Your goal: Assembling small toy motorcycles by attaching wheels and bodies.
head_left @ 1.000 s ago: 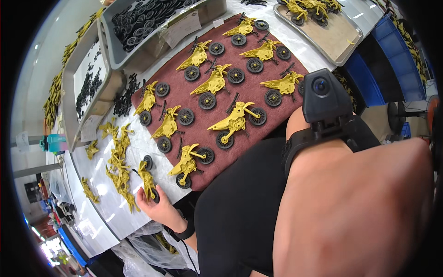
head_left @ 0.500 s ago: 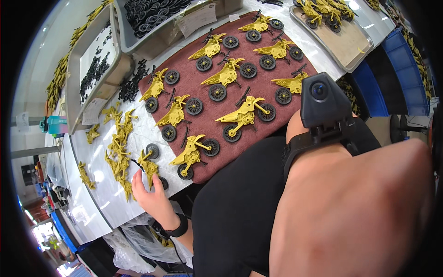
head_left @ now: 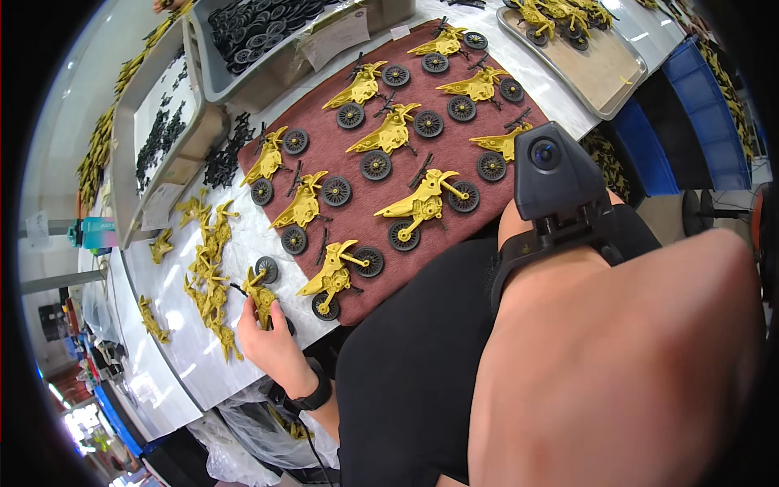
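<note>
My left hand is at the near left of the table, with thumb and fingers closed around the lower end of a yellow toy motorcycle. That motorcycle has a black wheel at its far end and a dark bar at its side; another wheel is partly hidden by the hand. My right hand is at the right edge of the maroon cloth, mostly covered by the black camera on my wrist, so its fingers are hidden. Nearest to it lies a yellow toy motorcycle, partly covered by that camera.
Several yellow toy motorcycles with black wheels lie in rows on the cloth. Loose yellow parts are heaped on the left. Bins of black wheels and small black parts stand behind. A tray with yellow motorcycles sits far right.
My left thumb and fingers have drawn in closer around the yellow toy motorcycle. The whole view has shifted slightly; the motorcycles on the cloth keep their places.
</note>
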The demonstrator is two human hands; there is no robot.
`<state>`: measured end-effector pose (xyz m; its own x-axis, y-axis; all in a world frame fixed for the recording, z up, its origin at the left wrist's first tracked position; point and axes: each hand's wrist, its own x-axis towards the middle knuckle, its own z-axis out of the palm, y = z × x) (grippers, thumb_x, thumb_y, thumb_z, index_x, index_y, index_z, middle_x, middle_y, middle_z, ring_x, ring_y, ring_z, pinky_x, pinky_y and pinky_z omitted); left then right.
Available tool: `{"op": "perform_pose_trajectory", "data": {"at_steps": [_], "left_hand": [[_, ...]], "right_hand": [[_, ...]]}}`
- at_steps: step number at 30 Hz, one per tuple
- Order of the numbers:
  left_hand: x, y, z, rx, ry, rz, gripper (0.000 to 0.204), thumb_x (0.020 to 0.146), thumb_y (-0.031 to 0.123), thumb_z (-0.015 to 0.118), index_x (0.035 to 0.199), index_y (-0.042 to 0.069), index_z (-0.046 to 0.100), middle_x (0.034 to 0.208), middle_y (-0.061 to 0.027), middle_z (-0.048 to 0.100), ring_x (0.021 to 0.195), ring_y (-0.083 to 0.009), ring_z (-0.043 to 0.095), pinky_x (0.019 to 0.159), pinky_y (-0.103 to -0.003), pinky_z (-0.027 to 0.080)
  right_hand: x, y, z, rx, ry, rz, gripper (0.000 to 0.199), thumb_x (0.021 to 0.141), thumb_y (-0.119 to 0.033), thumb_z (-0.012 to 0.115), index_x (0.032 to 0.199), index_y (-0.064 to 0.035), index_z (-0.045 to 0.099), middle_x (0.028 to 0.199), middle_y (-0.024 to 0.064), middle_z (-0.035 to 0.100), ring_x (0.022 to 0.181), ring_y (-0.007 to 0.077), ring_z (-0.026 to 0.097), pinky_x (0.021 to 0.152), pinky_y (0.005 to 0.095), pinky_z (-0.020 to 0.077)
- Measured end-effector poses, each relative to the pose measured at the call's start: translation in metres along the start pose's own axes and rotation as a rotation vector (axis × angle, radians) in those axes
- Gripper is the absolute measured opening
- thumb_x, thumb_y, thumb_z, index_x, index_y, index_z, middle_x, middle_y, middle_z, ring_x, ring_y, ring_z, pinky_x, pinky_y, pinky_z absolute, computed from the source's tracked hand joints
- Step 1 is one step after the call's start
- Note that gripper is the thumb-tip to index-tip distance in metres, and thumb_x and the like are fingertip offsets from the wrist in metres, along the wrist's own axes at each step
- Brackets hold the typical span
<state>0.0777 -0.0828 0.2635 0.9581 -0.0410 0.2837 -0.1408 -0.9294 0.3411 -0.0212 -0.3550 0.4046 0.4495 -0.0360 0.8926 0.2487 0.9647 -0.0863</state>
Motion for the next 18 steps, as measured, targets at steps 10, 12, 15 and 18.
{"op": "perform_pose_trajectory", "data": {"at_steps": [10, 12, 15, 18], "left_hand": [[-0.0013, 0.0000, 0.0005, -0.001, 0.017, 0.023, 0.037, 0.078, 0.011, 0.073, 0.110, -0.004, 0.063, 0.101, -0.0175, 0.064, 0.092, -0.0336, 0.060, 0.082, -0.039, 0.046], [-0.0010, 0.0017, -0.0021, -0.008, 0.011, 0.003, 0.037, 0.078, 0.012, 0.073, 0.110, -0.004, 0.063, 0.101, -0.0175, 0.064, 0.091, -0.0335, 0.060, 0.082, -0.039, 0.046], [-0.0008, 0.0023, -0.0018, -0.012, 0.007, -0.022, 0.038, 0.078, 0.012, 0.074, 0.110, -0.004, 0.063, 0.100, -0.0173, 0.064, 0.091, -0.0333, 0.060, 0.082, -0.039, 0.046], [-0.0011, -0.0017, 0.0008, -0.004, 0.014, -0.015, 0.038, 0.078, 0.013, 0.074, 0.110, -0.004, 0.064, 0.101, -0.0172, 0.063, 0.092, -0.0332, 0.059, 0.082, -0.040, 0.046]], "right_hand": [[-0.0013, -0.0014, -0.0007, 0.017, 0.002, 0.005, 0.024, 0.092, -0.015, 0.056, 0.071, -0.0032, 0.054, 0.064, 0.0071, 0.048, 0.055, 0.0232, 0.048, 0.067, 0.0512, 0.0483], [-0.0016, 0.0001, -0.0005, 0.014, 0.003, 0.007, 0.024, 0.092, -0.015, 0.056, 0.071, -0.0032, 0.054, 0.063, 0.0071, 0.048, 0.055, 0.0232, 0.048, 0.067, 0.0512, 0.0483], [-0.0021, -0.0001, -0.0012, 0.013, 0.005, 0.009, 0.024, 0.092, -0.015, 0.056, 0.071, -0.0032, 0.054, 0.063, 0.0070, 0.048, 0.054, 0.0232, 0.048, 0.067, 0.0512, 0.0482], [-0.0015, 0.0004, -0.0012, 0.017, 0.002, 0.012, 0.024, 0.092, -0.015, 0.056, 0.071, -0.0032, 0.054, 0.063, 0.0069, 0.048, 0.054, 0.0232, 0.048, 0.067, 0.0513, 0.0482]]}}
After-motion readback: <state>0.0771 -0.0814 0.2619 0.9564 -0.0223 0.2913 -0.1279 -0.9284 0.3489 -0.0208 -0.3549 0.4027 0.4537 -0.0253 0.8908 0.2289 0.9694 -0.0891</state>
